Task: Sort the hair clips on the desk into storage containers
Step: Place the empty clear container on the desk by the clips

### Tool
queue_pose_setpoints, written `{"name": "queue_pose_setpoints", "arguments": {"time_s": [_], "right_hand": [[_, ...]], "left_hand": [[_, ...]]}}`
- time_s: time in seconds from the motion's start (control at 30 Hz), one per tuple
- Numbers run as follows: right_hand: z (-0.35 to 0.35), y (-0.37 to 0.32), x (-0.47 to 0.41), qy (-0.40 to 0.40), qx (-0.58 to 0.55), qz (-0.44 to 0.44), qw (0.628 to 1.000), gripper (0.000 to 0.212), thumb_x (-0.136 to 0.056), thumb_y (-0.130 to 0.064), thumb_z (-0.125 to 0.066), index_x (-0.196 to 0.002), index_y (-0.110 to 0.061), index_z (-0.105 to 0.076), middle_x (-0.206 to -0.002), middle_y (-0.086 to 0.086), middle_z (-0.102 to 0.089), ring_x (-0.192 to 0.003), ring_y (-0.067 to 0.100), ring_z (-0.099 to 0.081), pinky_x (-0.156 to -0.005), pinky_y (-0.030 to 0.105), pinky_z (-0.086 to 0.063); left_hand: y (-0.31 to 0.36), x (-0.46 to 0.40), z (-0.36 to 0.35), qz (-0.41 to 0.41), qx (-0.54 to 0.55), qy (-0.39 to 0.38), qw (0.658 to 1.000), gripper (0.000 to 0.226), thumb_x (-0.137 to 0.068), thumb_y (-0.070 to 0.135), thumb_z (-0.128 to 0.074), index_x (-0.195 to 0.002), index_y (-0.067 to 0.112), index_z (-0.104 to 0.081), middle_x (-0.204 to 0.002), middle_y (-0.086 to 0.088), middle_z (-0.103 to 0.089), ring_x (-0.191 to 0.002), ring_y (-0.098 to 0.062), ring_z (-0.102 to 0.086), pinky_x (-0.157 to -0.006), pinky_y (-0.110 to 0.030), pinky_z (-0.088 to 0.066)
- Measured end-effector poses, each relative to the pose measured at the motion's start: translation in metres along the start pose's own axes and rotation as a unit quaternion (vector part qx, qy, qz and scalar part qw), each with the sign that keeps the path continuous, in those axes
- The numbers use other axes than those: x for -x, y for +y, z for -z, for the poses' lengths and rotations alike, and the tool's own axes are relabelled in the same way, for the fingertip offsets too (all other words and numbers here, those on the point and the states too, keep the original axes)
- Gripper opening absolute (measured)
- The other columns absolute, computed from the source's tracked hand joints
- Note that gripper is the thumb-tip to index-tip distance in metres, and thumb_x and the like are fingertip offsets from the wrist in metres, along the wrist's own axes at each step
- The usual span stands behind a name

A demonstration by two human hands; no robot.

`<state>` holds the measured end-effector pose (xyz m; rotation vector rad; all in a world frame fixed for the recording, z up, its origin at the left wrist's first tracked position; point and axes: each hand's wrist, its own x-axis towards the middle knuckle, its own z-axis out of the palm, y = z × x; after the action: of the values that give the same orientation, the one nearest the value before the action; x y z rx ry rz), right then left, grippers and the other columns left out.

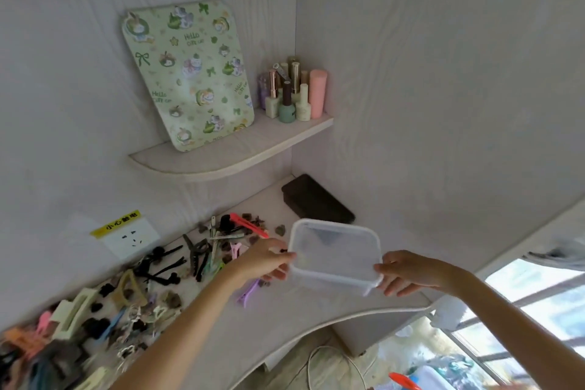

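Observation:
A clear plastic storage container hangs just above the white desk, held between both hands. My left hand grips its left rim with thumb on top. My right hand grips the right corner. The container looks empty. Several hair clips lie scattered along the desk to the left: black claw clips, a red clip, a purple clip below my left hand, and a cream claw clip in the pile at far left.
A dark case lies at the desk's back corner. Above it a corner shelf carries a patterned green board and several small bottles. A wall socket sits behind the clips. The desk edge curves in front; a window is at lower right.

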<state>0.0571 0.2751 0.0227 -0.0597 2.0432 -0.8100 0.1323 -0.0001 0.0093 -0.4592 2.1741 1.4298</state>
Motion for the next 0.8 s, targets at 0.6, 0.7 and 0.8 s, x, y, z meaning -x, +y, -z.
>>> {"name": "queue_pose_setpoints", "arguments": {"time_s": [0.6,0.7,0.8], "right_hand": [[-0.081,0.033,-0.024,-0.010,-0.325,-0.090,0.941,0.060,-0.085,-0.053,-0.054,-0.107,0.002,-0.059,-0.101,0.018,-0.070,-0.089,0.029,-0.070,-0.072,0.035,-0.058],[-0.091,0.027,-0.027,-0.055,-0.394,-0.071,0.915,0.055,-0.080,-0.042,-0.066,-0.112,0.001,-0.057,-0.107,0.019,-0.069,-0.094,0.031,-0.069,-0.080,0.036,-0.057],[-0.099,0.020,-0.032,-0.051,-0.448,-0.068,0.890,0.045,-0.080,-0.028,-0.070,-0.111,0.003,-0.058,-0.095,0.018,-0.072,-0.083,0.027,-0.072,-0.073,0.033,-0.059]], "left_hand": [[-0.058,0.001,-0.049,-0.273,-0.455,0.163,0.832,0.050,-0.097,0.031,-0.045,-0.144,0.027,-0.031,-0.152,0.004,-0.026,-0.137,-0.014,-0.032,-0.109,-0.032,-0.036],[-0.052,0.003,-0.057,-0.273,-0.525,0.133,0.795,0.047,-0.101,0.028,-0.032,-0.147,0.023,-0.026,-0.156,0.001,-0.020,-0.144,-0.016,-0.019,-0.117,-0.036,-0.016],[-0.048,0.003,-0.056,-0.241,-0.598,0.085,0.759,0.059,-0.099,0.041,-0.032,-0.150,0.016,-0.015,-0.158,-0.004,-0.011,-0.146,-0.020,-0.010,-0.118,-0.037,-0.008]]}}
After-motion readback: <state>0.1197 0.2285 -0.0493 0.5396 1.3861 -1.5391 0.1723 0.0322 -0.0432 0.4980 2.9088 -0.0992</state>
